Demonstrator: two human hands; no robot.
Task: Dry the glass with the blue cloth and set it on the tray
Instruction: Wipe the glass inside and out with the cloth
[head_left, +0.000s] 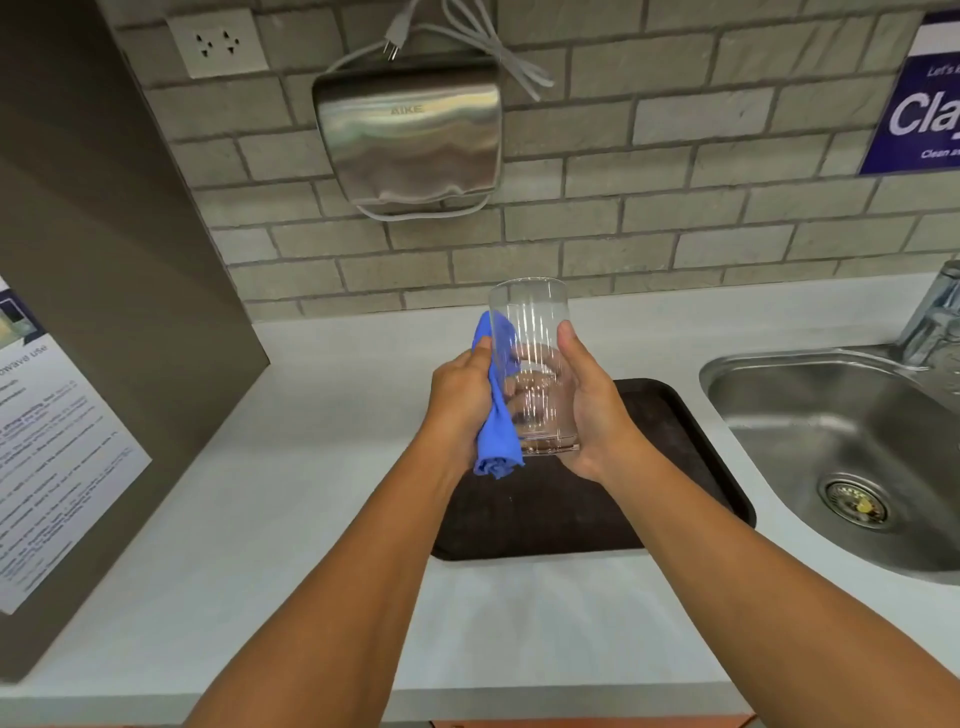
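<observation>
A clear, empty drinking glass (531, 332) is held upright above the worktop, its mouth facing up. My right hand (592, 410) wraps around its lower right side and base. My left hand (460, 395) clutches a bunched blue cloth (496, 431) and presses it against the left side of the glass. Below both hands lies a dark brown rectangular tray (675, 447) on the white counter, with nothing visible on it.
A steel sink (831, 441) with a tap (935, 317) is to the right of the tray. A steel hand dryer (410, 135) hangs on the brick wall behind. A grey panel with a printed notice (47, 457) stands on the left.
</observation>
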